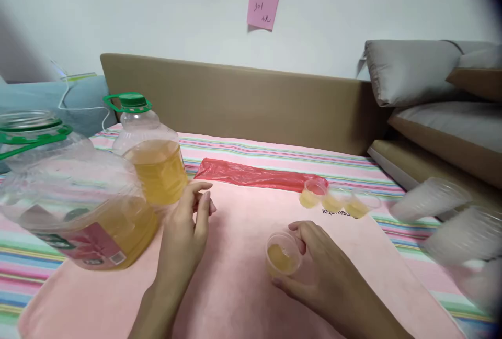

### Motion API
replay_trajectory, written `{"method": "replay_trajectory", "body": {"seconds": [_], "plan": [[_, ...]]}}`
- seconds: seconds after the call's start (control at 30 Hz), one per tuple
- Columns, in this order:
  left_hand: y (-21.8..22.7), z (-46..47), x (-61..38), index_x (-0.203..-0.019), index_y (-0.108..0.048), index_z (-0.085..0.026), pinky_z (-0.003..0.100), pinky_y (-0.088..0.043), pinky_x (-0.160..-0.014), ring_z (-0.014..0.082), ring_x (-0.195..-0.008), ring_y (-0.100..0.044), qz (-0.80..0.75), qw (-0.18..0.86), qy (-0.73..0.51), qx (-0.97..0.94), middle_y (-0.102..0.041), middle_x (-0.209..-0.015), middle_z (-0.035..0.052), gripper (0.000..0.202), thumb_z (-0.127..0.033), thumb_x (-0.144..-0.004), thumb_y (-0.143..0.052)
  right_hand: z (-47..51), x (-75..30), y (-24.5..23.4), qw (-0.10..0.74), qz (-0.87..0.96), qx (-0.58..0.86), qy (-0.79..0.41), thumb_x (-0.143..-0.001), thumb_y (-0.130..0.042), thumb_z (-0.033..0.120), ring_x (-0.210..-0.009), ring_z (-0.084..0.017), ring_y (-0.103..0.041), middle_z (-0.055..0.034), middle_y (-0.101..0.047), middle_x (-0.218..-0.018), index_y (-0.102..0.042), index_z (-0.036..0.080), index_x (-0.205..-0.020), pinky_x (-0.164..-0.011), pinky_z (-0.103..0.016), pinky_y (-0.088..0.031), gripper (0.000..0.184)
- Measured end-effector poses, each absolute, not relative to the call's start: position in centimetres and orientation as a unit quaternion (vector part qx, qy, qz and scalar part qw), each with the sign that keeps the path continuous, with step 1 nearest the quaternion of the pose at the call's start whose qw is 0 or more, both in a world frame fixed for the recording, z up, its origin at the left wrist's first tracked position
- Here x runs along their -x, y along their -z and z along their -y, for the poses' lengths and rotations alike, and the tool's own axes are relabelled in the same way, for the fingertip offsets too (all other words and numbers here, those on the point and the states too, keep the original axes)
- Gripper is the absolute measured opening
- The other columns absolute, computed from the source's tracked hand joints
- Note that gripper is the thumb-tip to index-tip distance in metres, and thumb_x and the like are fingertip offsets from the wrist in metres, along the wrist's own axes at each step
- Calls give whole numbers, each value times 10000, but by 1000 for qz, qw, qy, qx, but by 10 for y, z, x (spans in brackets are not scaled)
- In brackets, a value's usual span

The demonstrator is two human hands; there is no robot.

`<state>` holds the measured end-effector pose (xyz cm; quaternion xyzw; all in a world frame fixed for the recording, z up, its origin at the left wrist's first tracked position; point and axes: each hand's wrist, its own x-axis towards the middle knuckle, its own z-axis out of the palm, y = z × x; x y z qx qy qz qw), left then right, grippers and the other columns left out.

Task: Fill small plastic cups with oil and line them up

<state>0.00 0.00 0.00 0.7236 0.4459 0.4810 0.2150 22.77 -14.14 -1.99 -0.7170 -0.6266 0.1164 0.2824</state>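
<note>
My right hand (314,266) is wrapped round a small clear plastic cup (283,255), thumb on the near side and fingers on the far side. Yellow liquid lies in the bottom of this cup. Loosely curled and holding nothing, my left hand (188,224) hovers over the pink cloth (235,255), its thumb apart from the fingers. Close to its left stand two big clear jugs of yellow liquid. The nearer jug (78,208) is uncapped and has a green handle; a green cap closes the farther jug (157,166).
Three small cups (311,195) with yellow liquid stand in a row at the cloth's far right. Behind them lies a flat red plastic bag (251,174). Stacks of clear cups (431,200) lie on the right, below grey cushions (415,69). A brown board (243,98) borders the back.
</note>
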Motion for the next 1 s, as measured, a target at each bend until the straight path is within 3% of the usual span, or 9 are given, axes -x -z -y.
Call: {"method": "replay_trajectory", "body": {"seconds": [0.17, 0.33, 0.63, 0.8, 1.0], "plan": [[0, 3, -3, -1227, -568, -288, 252, -496, -623, 162, -833, -704, -441, 242, -485, -715, -693, -920, -11, 237, -390, -1016, -532, 141, -223, 14, 272, 616, 729, -126, -800, -745, 356, -854, -236, -557, -12, -594, -973, -481, 244, -910, -677, -367, -456, 307], [-1, 4, -4, -1143, -610, -281, 244, -464, -581, 160, -833, -691, -438, 205, -492, -724, -686, -962, 1, 169, -346, -990, -585, 140, -220, 13, 263, 608, 739, -121, -800, -755, 355, -772, -211, -548, 2, -590, -889, -464, 240, -856, -622, -340, -433, 318], [-4, 4, -4, -1094, -630, -268, 260, -506, -712, 149, -826, -682, -433, 218, -495, -721, -683, -925, -15, 138, -356, -999, -584, 139, -217, 18, 280, 635, 719, -31, -853, -692, 324, -692, -214, -527, -4, -563, -791, -446, 245, -826, -565, -316, -357, 260], [-4, 2, -1, -1082, -638, -266, 251, -508, -720, 146, -838, -677, -427, 225, -499, -720, -688, -923, -18, 142, -367, -997, -586, 137, -228, 3, 283, 615, 736, 1, -895, -633, 372, -692, -228, -498, -6, -543, -769, -420, 250, -794, -602, -340, -344, 265], [-6, 1, 4, -1021, -681, -269, 211, -477, -607, 144, -881, -705, -428, 251, -484, -720, -734, -958, -24, 167, -398, -1000, -577, 124, -268, -22, 291, 649, 702, 22, -884, -656, 567, -825, -257, -516, -24, -575, -905, -454, 247, -891, -693, -356, -359, 379]]}}
